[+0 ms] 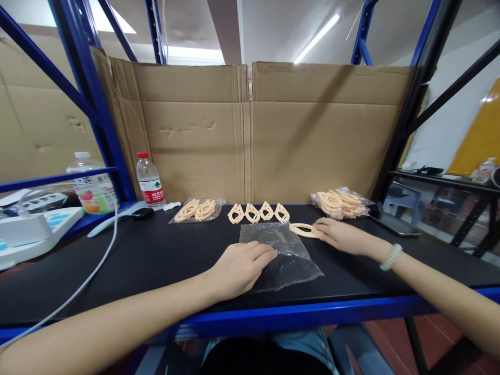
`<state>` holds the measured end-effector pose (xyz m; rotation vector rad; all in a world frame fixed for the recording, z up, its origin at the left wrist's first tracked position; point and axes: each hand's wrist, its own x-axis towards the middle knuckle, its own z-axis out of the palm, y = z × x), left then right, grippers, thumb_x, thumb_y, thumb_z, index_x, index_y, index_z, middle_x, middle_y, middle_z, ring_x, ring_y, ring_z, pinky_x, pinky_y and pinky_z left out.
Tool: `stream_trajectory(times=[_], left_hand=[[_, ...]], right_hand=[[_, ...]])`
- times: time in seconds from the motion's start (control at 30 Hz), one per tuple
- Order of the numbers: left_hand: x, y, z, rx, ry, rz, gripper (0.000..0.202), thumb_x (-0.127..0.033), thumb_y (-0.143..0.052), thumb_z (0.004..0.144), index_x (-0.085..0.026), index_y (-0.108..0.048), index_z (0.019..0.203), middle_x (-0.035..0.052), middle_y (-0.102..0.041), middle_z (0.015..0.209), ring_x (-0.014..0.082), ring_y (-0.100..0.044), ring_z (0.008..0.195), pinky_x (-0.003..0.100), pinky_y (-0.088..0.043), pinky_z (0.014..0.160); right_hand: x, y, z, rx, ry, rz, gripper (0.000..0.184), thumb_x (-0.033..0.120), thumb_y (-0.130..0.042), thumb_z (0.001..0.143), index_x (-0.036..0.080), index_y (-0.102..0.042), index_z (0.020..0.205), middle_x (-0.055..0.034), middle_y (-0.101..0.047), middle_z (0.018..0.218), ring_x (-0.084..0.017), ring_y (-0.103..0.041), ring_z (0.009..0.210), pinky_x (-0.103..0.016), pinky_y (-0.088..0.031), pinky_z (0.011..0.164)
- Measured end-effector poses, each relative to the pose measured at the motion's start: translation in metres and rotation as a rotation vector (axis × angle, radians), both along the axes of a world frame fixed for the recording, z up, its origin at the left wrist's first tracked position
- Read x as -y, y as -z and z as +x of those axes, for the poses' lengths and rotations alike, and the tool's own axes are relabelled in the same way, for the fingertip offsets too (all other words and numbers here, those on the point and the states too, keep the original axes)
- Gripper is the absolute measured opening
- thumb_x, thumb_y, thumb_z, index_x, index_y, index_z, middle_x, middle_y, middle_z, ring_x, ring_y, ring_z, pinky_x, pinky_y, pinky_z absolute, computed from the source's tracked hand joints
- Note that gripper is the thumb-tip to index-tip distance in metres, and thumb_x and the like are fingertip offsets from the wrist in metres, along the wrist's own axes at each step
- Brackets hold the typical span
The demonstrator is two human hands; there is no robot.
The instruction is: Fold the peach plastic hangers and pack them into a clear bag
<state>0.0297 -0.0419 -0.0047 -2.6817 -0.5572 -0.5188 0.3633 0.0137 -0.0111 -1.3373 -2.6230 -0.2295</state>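
My left hand [246, 268] is closed over the left part of a clear plastic bag [291, 265], which lies flat on the black tabletop. Its fingertips press together at the film. To the right, my right hand [339, 234] grips one end of a cream oval clip [303, 230], a slim open loop lying level just beyond the bag's upper right corner. Several matching cream clips [252, 213] stand upright in a row behind the bag. At the back right sits a bagged pile of cream pieces [341, 203]; another clear bag holding cream pieces [197, 210] lies back left.
A water bottle with a red cap [150, 182] stands at the back left, near a dark-ended white-handled tool [121, 219]. A white cable [105, 265] runs down from a power strip [35, 232]. Cardboard panels [195, 140] wall the back. A phone-like dark slab [396, 223] lies right.
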Motion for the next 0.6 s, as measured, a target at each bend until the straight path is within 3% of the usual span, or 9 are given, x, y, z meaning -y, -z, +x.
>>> stream_trajectory(times=[0.1, 0.17, 0.27, 0.37, 0.47, 0.6], left_hand=[[0.0, 0.0, 0.001, 0.0, 0.012, 0.019, 0.035, -0.008, -0.041, 0.084, -0.015, -0.049, 0.118, 0.0086, -0.062, 0.115, 0.0204, -0.059, 0.1, 0.033, -0.053, 0.08], [0.0, 0.0, 0.001, 0.003, 0.019, 0.028, 0.034, -0.008, -0.039, 0.085, -0.015, -0.05, 0.117, 0.0088, -0.062, 0.114, 0.0198, -0.06, 0.099, 0.033, -0.053, 0.079], [-0.001, 0.001, 0.001, 0.003, 0.02, 0.033, 0.033, -0.008, -0.039, 0.085, -0.014, -0.051, 0.115, 0.0085, -0.062, 0.113, 0.0195, -0.06, 0.098, 0.032, -0.053, 0.079], [-0.001, 0.001, 0.001, -0.001, 0.019, 0.04, 0.033, -0.008, -0.039, 0.085, -0.014, -0.051, 0.115, 0.0083, -0.063, 0.113, 0.0196, -0.06, 0.097, 0.032, -0.053, 0.078], [-0.001, 0.001, 0.001, -0.003, 0.025, 0.058, 0.033, -0.008, -0.038, 0.085, -0.014, -0.051, 0.116, 0.0091, -0.063, 0.113, 0.02, -0.06, 0.097, 0.032, -0.053, 0.077], [-0.001, 0.003, 0.001, -0.016, 0.013, 0.056, 0.033, -0.01, -0.04, 0.087, -0.014, -0.05, 0.118, 0.0086, -0.062, 0.115, 0.0204, -0.059, 0.099, 0.032, -0.052, 0.078]], right_hand=[[0.059, 0.007, -0.001, -0.083, -0.027, 0.012, 0.045, 0.022, -0.032, 0.094, 0.017, -0.043, 0.137, -0.0121, -0.042, 0.14, -0.023, -0.047, 0.124, -0.038, -0.037, 0.106], [0.094, 0.01, -0.004, -0.106, -0.055, -0.001, 0.046, 0.023, -0.034, 0.095, 0.025, -0.038, 0.141, -0.0075, -0.041, 0.143, -0.022, -0.044, 0.127, -0.039, -0.038, 0.106], [0.129, 0.017, -0.01, -0.109, -0.083, 0.072, 0.051, 0.03, -0.045, 0.093, 0.026, -0.033, 0.143, -0.0078, -0.043, 0.141, -0.023, -0.045, 0.126, -0.039, -0.045, 0.101], [0.143, 0.032, -0.012, -0.102, -0.156, 0.249, 0.056, 0.031, -0.052, 0.09, 0.023, -0.035, 0.142, -0.0103, -0.05, 0.135, -0.025, -0.052, 0.119, -0.039, -0.052, 0.092], [0.147, 0.049, -0.009, -0.144, -0.24, 0.42, 0.049, 0.018, -0.046, 0.092, 0.024, -0.038, 0.14, -0.0089, -0.059, 0.125, -0.022, -0.06, 0.108, -0.035, -0.055, 0.085], [0.151, 0.05, -0.006, -0.173, -0.252, 0.435, 0.045, 0.012, -0.034, 0.093, 0.022, -0.046, 0.135, -0.0072, -0.063, 0.12, -0.021, -0.062, 0.106, -0.032, -0.055, 0.086]])
